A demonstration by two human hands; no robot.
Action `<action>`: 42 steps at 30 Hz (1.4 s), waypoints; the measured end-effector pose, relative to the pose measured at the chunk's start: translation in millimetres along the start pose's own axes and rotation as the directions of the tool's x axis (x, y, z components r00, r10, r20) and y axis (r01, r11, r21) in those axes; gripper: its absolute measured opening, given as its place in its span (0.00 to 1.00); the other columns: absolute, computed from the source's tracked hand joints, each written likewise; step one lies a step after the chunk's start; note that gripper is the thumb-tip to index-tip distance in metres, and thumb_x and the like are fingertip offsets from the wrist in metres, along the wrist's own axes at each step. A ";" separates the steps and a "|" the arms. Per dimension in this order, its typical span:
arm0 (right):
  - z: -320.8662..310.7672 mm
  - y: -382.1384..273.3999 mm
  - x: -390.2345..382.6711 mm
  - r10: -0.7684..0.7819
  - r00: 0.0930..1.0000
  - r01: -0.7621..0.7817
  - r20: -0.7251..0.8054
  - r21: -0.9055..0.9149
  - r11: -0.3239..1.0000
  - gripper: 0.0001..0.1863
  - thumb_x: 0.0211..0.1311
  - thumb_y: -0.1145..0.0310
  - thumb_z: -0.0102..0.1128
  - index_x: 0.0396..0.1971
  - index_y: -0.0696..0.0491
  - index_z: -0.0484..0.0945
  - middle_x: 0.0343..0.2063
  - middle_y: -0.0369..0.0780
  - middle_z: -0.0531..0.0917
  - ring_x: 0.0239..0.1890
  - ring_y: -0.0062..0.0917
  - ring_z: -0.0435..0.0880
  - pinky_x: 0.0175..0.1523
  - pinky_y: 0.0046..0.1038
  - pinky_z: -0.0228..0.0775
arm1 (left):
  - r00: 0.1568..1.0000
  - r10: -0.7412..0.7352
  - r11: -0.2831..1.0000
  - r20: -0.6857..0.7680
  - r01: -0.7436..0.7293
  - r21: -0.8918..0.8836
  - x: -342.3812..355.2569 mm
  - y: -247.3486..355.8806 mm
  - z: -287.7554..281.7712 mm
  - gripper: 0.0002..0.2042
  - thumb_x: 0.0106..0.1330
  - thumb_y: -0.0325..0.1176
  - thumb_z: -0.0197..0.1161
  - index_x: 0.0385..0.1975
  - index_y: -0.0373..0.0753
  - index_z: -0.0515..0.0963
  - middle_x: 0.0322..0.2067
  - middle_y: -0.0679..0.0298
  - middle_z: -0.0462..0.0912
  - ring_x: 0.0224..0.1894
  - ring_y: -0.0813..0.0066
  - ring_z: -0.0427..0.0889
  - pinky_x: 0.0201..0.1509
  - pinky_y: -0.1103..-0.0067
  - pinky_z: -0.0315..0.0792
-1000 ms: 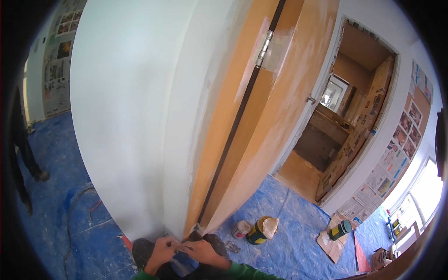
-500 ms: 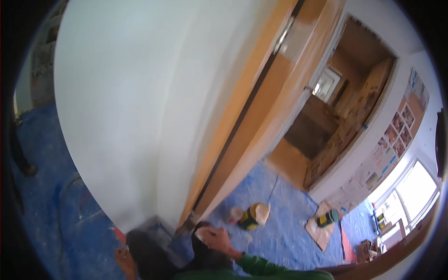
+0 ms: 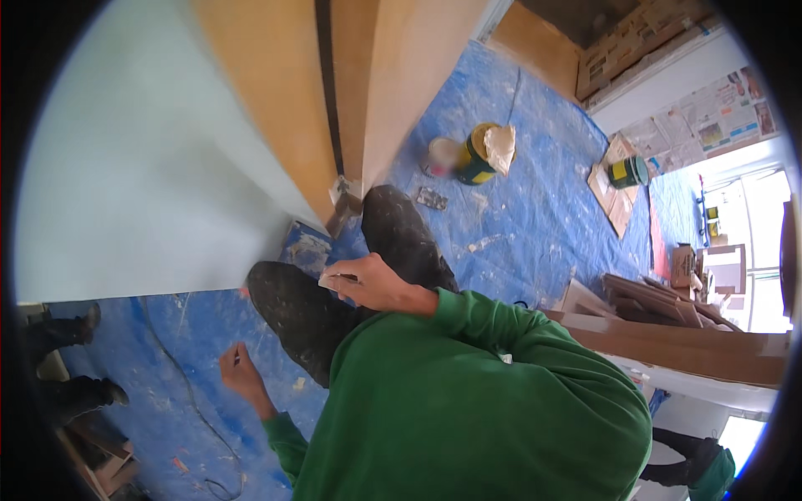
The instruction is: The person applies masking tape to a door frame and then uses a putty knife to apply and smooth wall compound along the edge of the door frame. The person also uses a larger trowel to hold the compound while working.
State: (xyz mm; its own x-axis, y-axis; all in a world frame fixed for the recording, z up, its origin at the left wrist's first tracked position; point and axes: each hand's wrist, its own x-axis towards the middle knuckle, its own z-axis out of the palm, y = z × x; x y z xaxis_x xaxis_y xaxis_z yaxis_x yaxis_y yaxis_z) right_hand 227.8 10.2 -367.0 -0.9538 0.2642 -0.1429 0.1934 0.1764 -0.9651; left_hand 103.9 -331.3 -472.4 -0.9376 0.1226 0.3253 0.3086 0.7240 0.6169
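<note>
My right hand is closed on a small pale flat piece and rests over my knees, which are in dark, paint-flecked trousers. My left hand hangs lower left, over the blue floor sheet. Its fingers are curled, and I cannot tell whether it holds anything. Both arms wear green sleeves. Just ahead of my knees are the foot of a white wall panel and a wooden door frame.
A paint can with paper draped on it stands beyond my knees. Another can sits on cardboard further right. Stacked cardboard and boards lie at the right. Another person's dark shoes are at the left, near a thin cable.
The view has tipped down from the wall to the floor and my lap. My hands, together at the wall's foot a second ago, have parted; the left dropped toward the lower left.
</note>
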 end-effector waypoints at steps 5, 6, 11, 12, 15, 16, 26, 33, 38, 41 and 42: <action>-2.9 18.1 -2.3 -0.128 0.991 0.129 -0.045 0.013 0.992 0.09 0.67 0.67 0.59 0.40 0.53 0.84 0.27 0.44 0.86 0.28 0.37 0.87 0.38 0.34 0.78 | 0.986 -0.157 0.987 0.050 0.158 -0.023 21.2 60.7 14.8 0.09 0.62 0.33 0.70 0.28 0.33 0.83 0.24 0.61 0.83 0.27 0.75 0.80 0.34 0.76 0.75; -2.4 22.8 -1.8 -0.160 0.985 0.163 -0.069 0.045 0.986 0.09 0.66 0.67 0.59 0.40 0.53 0.84 0.27 0.45 0.86 0.29 0.37 0.86 0.38 0.34 0.78 | 0.987 -0.154 0.987 0.052 0.157 -0.045 22.3 71.9 21.2 0.10 0.62 0.34 0.70 0.26 0.33 0.81 0.24 0.62 0.82 0.26 0.76 0.78 0.33 0.77 0.74; -14.5 28.9 -5.3 -0.230 0.968 0.237 -0.103 0.060 0.970 0.10 0.66 0.70 0.61 0.43 0.58 0.82 0.29 0.44 0.86 0.27 0.31 0.86 0.36 0.30 0.78 | 0.970 -0.136 0.990 0.201 0.124 0.070 24.7 113.2 38.0 0.14 0.63 0.34 0.70 0.21 0.34 0.75 0.19 0.66 0.76 0.24 0.79 0.72 0.30 0.78 0.70; -16.2 29.3 -6.3 -0.226 0.964 0.239 -0.141 0.088 0.967 0.10 0.64 0.69 0.61 0.42 0.56 0.83 0.29 0.45 0.86 0.28 0.36 0.86 0.36 0.32 0.78 | 0.971 -0.101 0.995 0.218 0.096 0.031 25.4 120.2 43.4 0.14 0.64 0.34 0.70 0.21 0.34 0.74 0.19 0.66 0.75 0.23 0.79 0.72 0.30 0.78 0.69; -20.4 36.8 -7.7 -0.256 0.943 0.284 -0.210 0.114 0.952 0.13 0.63 0.69 0.62 0.46 0.54 0.82 0.28 0.47 0.85 0.29 0.43 0.86 0.36 0.36 0.78 | 0.961 -0.027 0.998 0.275 0.042 -0.051 24.7 134.0 58.2 0.14 0.64 0.34 0.69 0.23 0.34 0.73 0.20 0.67 0.75 0.24 0.79 0.71 0.30 0.78 0.69; -23.0 38.9 -9.4 -0.227 0.953 0.255 -0.202 0.124 0.959 0.14 0.62 0.69 0.62 0.48 0.54 0.81 0.27 0.48 0.85 0.29 0.44 0.85 0.35 0.37 0.77 | 0.952 -0.021 0.998 0.305 0.038 -0.049 25.1 135.0 61.3 0.13 0.64 0.34 0.69 0.24 0.34 0.74 0.22 0.66 0.76 0.25 0.78 0.72 0.32 0.78 0.69; -44.0 56.3 -20.4 -0.005 0.994 0.032 -0.107 0.254 0.967 0.20 0.67 0.71 0.58 0.57 0.59 0.75 0.27 0.44 0.86 0.30 0.27 0.88 0.39 0.28 0.78 | 0.882 0.329 0.942 0.338 -0.331 -0.053 33.2 159.7 72.4 0.05 0.64 0.27 0.67 0.36 0.34 0.82 0.31 0.59 0.83 0.33 0.69 0.81 0.41 0.77 0.74; -47.8 64.2 -44.8 0.095 0.995 -0.098 0.027 0.172 0.980 0.20 0.68 0.68 0.57 0.58 0.58 0.75 0.27 0.43 0.86 0.29 0.24 0.86 0.39 0.27 0.78 | 0.883 -0.127 0.982 0.452 0.176 -0.068 9.5 150.3 91.2 0.09 0.58 0.23 0.68 0.38 0.33 0.82 0.31 0.62 0.85 0.36 0.74 0.83 0.43 0.77 0.77; -57.6 59.6 -44.0 0.199 0.978 -0.206 0.055 0.275 0.939 0.23 0.68 0.67 0.58 0.62 0.57 0.72 0.29 0.43 0.86 0.28 0.21 0.84 0.37 0.27 0.78 | 0.664 0.071 0.825 0.744 0.380 -0.418 -0.2 183.0 105.3 0.20 0.56 0.20 0.64 0.50 0.36 0.77 0.42 0.64 0.83 0.43 0.78 0.81 0.46 0.81 0.75; -58.6 47.8 -33.7 0.179 0.977 -0.214 0.120 0.457 0.863 0.25 0.67 0.66 0.60 0.63 0.56 0.70 0.30 0.44 0.86 0.29 0.24 0.85 0.38 0.27 0.78 | 0.465 0.216 0.603 0.858 0.628 -0.492 -5.4 221.7 111.1 0.23 0.53 0.19 0.63 0.53 0.36 0.75 0.46 0.63 0.81 0.47 0.76 0.81 0.48 0.81 0.74; -58.5 45.8 -30.9 0.155 0.977 -0.210 0.146 0.522 0.827 0.26 0.67 0.66 0.60 0.63 0.56 0.70 0.30 0.45 0.86 0.30 0.25 0.85 0.38 0.28 0.78 | 0.450 0.192 0.619 0.872 0.634 -0.463 -7.6 223.7 111.9 0.18 0.54 0.19 0.61 0.47 0.34 0.78 0.42 0.64 0.83 0.42 0.78 0.82 0.49 0.78 0.75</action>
State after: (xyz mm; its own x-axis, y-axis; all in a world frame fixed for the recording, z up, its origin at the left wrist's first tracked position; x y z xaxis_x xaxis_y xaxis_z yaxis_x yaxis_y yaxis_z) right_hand 279.6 65.6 -394.0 -0.9354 0.1471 -0.3217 0.2399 -0.4046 -0.8825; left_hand 162.1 -94.3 -417.1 -0.5021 0.7862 -0.3603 -0.3299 0.2110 0.9201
